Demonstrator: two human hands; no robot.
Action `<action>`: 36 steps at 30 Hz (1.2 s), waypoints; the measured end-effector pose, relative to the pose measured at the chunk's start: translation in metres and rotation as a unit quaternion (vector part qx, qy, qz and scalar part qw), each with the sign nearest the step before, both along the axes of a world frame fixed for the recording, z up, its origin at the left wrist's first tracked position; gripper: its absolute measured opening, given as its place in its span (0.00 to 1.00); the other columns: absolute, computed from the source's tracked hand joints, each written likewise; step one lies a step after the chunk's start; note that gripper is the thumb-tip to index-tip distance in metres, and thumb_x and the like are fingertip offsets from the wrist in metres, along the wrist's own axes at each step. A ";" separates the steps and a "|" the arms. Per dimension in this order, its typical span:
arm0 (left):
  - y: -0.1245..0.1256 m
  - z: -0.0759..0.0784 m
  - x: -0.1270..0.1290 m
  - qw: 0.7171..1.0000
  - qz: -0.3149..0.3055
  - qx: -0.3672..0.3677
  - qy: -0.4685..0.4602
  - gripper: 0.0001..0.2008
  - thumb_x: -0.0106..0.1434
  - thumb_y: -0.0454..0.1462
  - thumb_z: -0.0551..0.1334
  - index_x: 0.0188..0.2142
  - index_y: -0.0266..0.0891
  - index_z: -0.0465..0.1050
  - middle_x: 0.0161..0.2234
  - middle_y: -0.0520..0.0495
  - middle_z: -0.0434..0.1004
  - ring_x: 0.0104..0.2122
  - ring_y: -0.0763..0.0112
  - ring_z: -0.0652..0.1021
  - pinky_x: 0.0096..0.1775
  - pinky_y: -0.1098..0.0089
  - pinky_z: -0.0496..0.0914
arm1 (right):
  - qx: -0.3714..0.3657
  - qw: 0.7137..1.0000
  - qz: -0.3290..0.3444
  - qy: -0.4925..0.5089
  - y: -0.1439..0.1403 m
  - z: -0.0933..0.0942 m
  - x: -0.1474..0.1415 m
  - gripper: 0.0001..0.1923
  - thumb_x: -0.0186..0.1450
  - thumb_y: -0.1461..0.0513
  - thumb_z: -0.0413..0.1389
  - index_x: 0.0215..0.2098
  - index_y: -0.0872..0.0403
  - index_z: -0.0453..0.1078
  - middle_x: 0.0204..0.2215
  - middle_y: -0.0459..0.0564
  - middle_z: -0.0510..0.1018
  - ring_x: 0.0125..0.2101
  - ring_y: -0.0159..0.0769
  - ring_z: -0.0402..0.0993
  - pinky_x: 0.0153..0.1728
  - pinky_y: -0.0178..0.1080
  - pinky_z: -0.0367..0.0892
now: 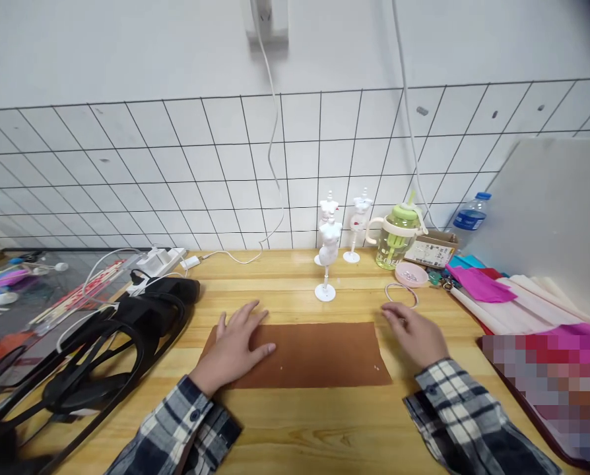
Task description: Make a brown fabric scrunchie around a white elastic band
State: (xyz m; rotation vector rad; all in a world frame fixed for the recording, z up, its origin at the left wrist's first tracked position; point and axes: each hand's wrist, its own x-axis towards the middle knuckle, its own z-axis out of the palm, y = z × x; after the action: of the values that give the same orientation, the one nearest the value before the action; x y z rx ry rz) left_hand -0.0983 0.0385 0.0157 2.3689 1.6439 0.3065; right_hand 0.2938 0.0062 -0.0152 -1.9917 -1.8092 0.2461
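On the desk (299,422), head view: brown fabric sheet (305,353) flat near the front edge, centred. Left hand (235,349) flat on the sheet's left end, fingers spread, holding nothing. Right hand (414,333) just off the sheet's right end, fingers loosely curled, holding nothing, near a thin ring (401,294). Toward the back edge: three small white mannequin stands (327,247), green cup (396,237). At the left edge: black headset (111,343).

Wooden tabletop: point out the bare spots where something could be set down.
Free: the strip of tabletop between the brown felt sheet and the near edge, and the patch between the black bag and the mannequin stand. Crowded: around the green cup and the paper stack.
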 end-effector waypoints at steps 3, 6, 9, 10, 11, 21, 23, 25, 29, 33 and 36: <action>0.015 0.003 0.007 0.998 -0.046 -0.007 -0.039 0.31 0.59 0.52 0.59 0.59 0.42 0.62 0.62 0.38 0.57 0.59 0.55 0.63 0.58 0.59 0.56 | -0.036 0.988 -0.100 -0.110 0.013 -0.003 0.021 0.22 0.65 0.47 0.46 0.41 0.53 0.73 0.40 0.59 0.76 0.42 0.51 0.72 0.41 0.48 0.65; 0.027 -0.004 0.013 0.999 -0.022 -0.045 0.000 0.31 0.49 0.53 0.66 0.49 0.40 0.69 0.49 0.40 0.70 0.50 0.52 0.70 0.51 0.59 0.61 | -0.051 0.979 -0.136 -0.145 0.017 -0.020 0.034 0.20 0.63 0.48 0.51 0.37 0.56 0.71 0.40 0.61 0.74 0.43 0.52 0.69 0.40 0.48 0.64; 0.029 -0.006 0.014 0.997 -0.031 -0.057 0.043 0.21 0.47 0.52 0.68 0.34 0.42 0.71 0.39 0.45 0.73 0.44 0.54 0.71 0.45 0.61 0.61 | -0.049 0.988 -0.109 -0.094 0.012 -0.021 0.037 0.12 0.62 0.54 0.53 0.30 0.54 0.67 0.36 0.58 0.73 0.41 0.48 0.70 0.40 0.46 0.64; 0.028 -0.005 0.013 0.996 -0.048 -0.053 0.047 0.19 0.47 0.51 0.68 0.31 0.41 0.70 0.38 0.46 0.73 0.43 0.56 0.71 0.44 0.63 0.61 | -0.046 0.993 -0.102 -0.049 0.010 -0.015 0.033 0.10 0.61 0.55 0.53 0.28 0.53 0.65 0.34 0.57 0.74 0.39 0.47 0.71 0.39 0.45 0.64; 0.026 -0.003 0.013 0.996 -0.064 -0.047 0.046 0.18 0.48 0.51 0.67 0.29 0.41 0.69 0.37 0.46 0.73 0.42 0.57 0.71 0.42 0.64 0.61 | -0.045 0.994 -0.097 0.019 0.007 -0.008 0.025 0.10 0.60 0.56 0.54 0.27 0.52 0.62 0.31 0.56 0.74 0.37 0.45 0.73 0.38 0.44 0.64; 0.014 0.016 0.016 0.988 -0.035 -0.145 0.047 0.23 0.48 0.57 0.63 0.34 0.43 0.74 0.31 0.49 0.78 0.33 0.62 0.75 0.32 0.70 0.59 | -0.148 0.790 0.038 0.593 0.008 -0.004 -0.122 0.21 0.60 0.42 0.51 0.33 0.49 0.55 0.24 0.46 0.79 0.23 0.36 0.76 0.24 0.37 0.70; 0.013 0.020 0.008 0.984 -0.044 -0.168 0.027 0.19 0.52 0.55 0.62 0.30 0.42 0.75 0.28 0.50 0.77 0.30 0.64 0.74 0.31 0.71 0.59 | -0.112 0.817 0.035 0.565 0.019 -0.013 -0.119 0.22 0.59 0.42 0.52 0.32 0.50 0.55 0.20 0.43 0.77 0.18 0.32 0.71 0.19 0.33 0.65; 0.009 0.025 0.003 0.983 -0.036 -0.176 0.027 0.19 0.51 0.54 0.62 0.30 0.42 0.76 0.28 0.49 0.77 0.30 0.64 0.74 0.32 0.70 0.60 | -0.064 0.840 0.058 0.536 0.028 -0.019 -0.110 0.21 0.60 0.42 0.50 0.32 0.50 0.56 0.16 0.40 0.73 0.14 0.29 0.66 0.17 0.31 0.60; 0.000 0.029 0.012 0.998 -0.003 -0.046 0.053 0.25 0.45 0.58 0.66 0.31 0.40 0.76 0.32 0.42 0.78 0.37 0.55 0.74 0.38 0.65 0.60 | -0.019 0.871 0.134 0.473 0.040 -0.024 -0.102 0.19 0.62 0.44 0.50 0.34 0.51 0.60 0.13 0.38 0.68 0.15 0.29 0.63 0.20 0.31 0.58; 0.002 0.019 0.027 0.990 0.022 -0.136 0.030 0.18 0.50 0.53 0.64 0.25 0.40 0.73 0.24 0.48 0.74 0.27 0.62 0.72 0.31 0.68 0.58 | 0.021 0.888 0.124 0.443 0.044 -0.027 -0.099 0.20 0.64 0.46 0.50 0.39 0.53 0.65 0.16 0.40 0.70 0.19 0.31 0.65 0.25 0.33 0.60; 0.007 0.013 0.019 0.960 -0.032 -0.265 -0.083 0.18 0.54 0.51 0.62 0.24 0.38 0.71 0.21 0.52 0.70 0.23 0.68 0.69 0.27 0.71 0.57 | 0.063 0.907 0.092 0.407 0.041 -0.027 -0.091 0.20 0.63 0.47 0.51 0.41 0.54 0.69 0.26 0.47 0.76 0.27 0.35 0.70 0.29 0.35 0.62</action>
State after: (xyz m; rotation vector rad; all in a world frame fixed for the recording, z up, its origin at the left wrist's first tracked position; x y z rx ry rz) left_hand -0.0790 0.0458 0.0291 1.9299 1.3588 0.0381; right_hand 0.2030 0.0474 -0.0419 -1.3119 -1.3913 0.8505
